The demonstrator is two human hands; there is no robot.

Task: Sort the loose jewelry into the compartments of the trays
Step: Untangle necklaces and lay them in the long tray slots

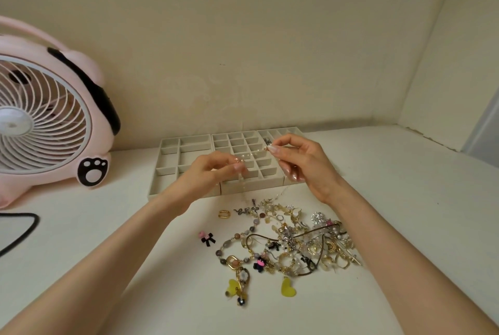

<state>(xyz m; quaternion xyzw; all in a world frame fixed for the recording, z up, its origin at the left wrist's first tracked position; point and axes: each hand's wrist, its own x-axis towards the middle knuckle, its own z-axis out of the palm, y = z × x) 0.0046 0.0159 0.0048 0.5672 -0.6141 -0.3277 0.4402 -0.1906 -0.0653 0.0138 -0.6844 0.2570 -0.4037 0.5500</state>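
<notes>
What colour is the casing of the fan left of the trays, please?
Pale pink plastic fan casing with black patches, in the head view.

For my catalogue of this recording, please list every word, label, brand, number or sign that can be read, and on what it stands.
No readable words, numbers or brand names appear in this view.
Only sign: a black and white paw print on the foot of the pink fan, without lettering.
trays: no labels.
jewelry pile and pearl strand: any markings are too small to tell.
</notes>
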